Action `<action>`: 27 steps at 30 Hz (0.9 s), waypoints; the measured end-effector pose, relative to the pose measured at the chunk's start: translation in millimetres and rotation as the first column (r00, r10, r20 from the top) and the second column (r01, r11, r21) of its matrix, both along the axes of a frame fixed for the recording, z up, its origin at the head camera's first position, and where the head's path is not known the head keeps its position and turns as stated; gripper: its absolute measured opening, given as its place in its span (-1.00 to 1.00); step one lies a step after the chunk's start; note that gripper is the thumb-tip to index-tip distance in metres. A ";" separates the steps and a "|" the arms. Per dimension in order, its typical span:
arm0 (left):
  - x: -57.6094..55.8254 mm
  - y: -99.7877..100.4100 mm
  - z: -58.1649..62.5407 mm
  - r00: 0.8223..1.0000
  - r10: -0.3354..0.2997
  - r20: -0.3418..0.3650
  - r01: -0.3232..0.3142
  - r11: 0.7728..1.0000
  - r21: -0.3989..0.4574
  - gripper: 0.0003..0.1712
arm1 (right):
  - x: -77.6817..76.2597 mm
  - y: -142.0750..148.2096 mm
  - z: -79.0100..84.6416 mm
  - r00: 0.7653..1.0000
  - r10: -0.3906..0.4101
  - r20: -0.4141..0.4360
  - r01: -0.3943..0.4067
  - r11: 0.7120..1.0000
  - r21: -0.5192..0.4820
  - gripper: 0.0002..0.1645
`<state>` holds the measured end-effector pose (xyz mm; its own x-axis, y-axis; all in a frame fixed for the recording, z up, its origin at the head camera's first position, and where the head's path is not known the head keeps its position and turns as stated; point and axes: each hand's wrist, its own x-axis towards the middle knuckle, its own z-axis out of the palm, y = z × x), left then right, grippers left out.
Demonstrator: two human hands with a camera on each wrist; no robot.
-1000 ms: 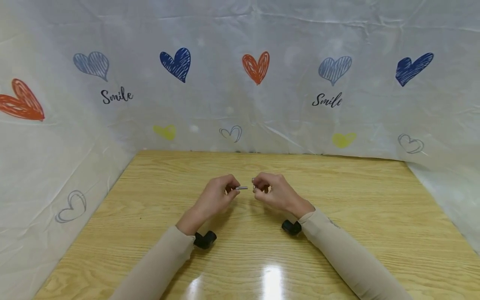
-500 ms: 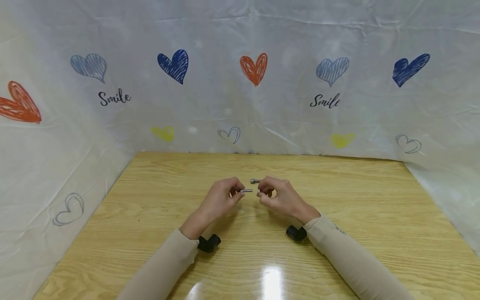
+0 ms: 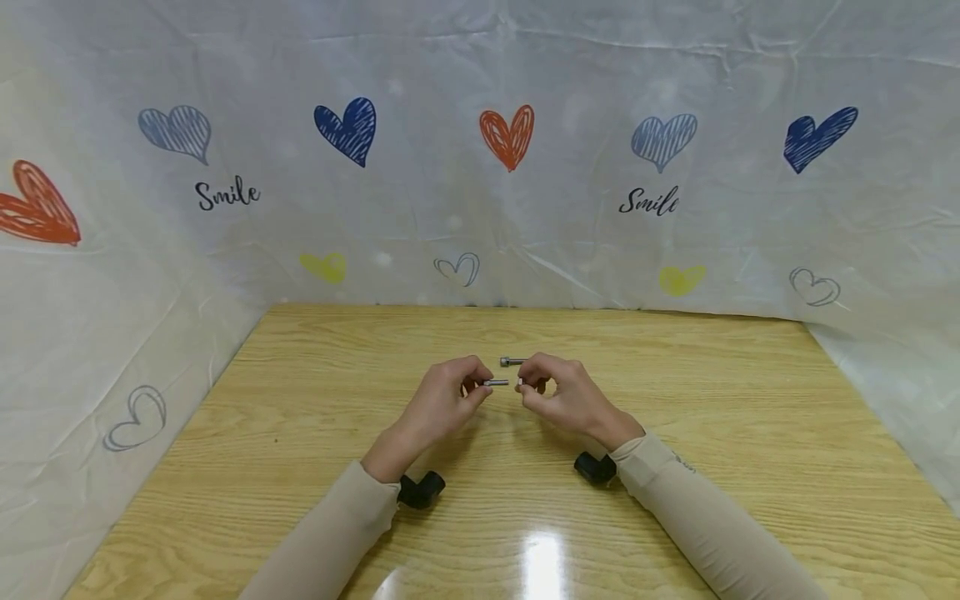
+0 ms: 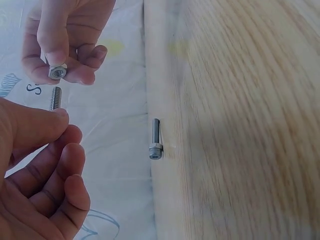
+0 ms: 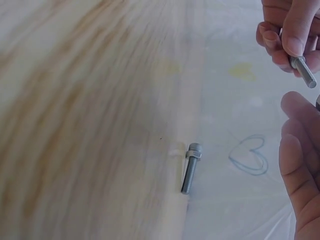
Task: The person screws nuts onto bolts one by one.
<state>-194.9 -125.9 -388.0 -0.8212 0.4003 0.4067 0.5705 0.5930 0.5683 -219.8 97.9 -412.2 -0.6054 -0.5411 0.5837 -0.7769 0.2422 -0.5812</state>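
My left hand (image 3: pixel 447 393) pinches a metal bolt (image 3: pixel 498 382) between thumb and forefinger, its threaded end pointing right. In the right wrist view a ring-shaped part sits round this bolt near the fingertips; its head is hidden. Facing it, my right hand (image 3: pixel 564 395) pinches a small hex nut (image 4: pixel 57 73), its hole turned toward the bolt's tip. A short gap separates nut and bolt. Just behind the hands, a second bolt (image 5: pixel 190 170) lies on the table, a nut close under its socket head; my right hand partly covers it in the head view.
The wood-grain table (image 3: pixel 315 350) reaches back to a whitish cloth backdrop (image 3: pixel 427 200) printed with hearts and "Smile". Another cloth wall (image 3: pixel 90 317) borders the left side. Black wrist cameras (image 3: pixel 422 490) hang below both sleeves, low over the tabletop.
Both hands have shifted slightly right and nearer in the head view, still holding bolt and nut. More of the bolt on the table shows from behind the right hand.
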 end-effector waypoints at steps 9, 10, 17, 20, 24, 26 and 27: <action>1.5 1.8 0.9 1.000 -0.021 -0.020 0.022 0.999 0.023 -0.84 | 9.1 -3.2 9.8 1.000 0.006 0.014 -0.006 1.000 0.001 -0.84; 2.1 2.0 1.3 0.999 -0.025 -0.025 0.026 0.999 0.026 -0.85 | 12.2 -3.9 13.2 1.000 0.010 0.016 -0.010 1.000 -0.001 -0.84; 3.8 3.6 1.9 0.998 -0.046 -0.033 0.047 0.999 0.025 -0.89 | 15.7 -6.3 16.4 1.000 0.024 0.005 -0.024 1.000 -0.009 -0.85; 4.4 4.4 2.2 0.998 -0.050 -0.031 0.051 0.998 0.029 -0.89 | 9.3 -5.0 6.7 1.000 0.020 0.010 -0.020 1.000 0.001 -0.82; 4.8 4.7 2.0 0.998 -0.056 -0.037 0.057 0.998 0.036 -0.89 | 5.2 -3.5 0.5 0.999 0.031 0.025 -0.031 0.999 0.009 -0.81; 5.0 4.6 2.2 0.998 -0.056 -0.040 0.058 0.998 0.036 -0.89 | 4.2 -3.3 -0.7 0.999 0.040 0.029 -0.040 0.999 0.005 -0.81; 5.1 4.6 2.4 0.998 -0.054 -0.040 0.056 0.998 0.034 -0.89 | 4.0 -3.4 -0.8 0.999 0.043 0.028 -0.043 0.999 0.003 -0.81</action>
<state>-189.8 -121.4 -385.5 -0.7818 0.4293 0.4523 0.6236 0.5403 0.5650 -215.8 94.5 -413.0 -0.5972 -0.5691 0.5652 -0.7703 0.2107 -0.6018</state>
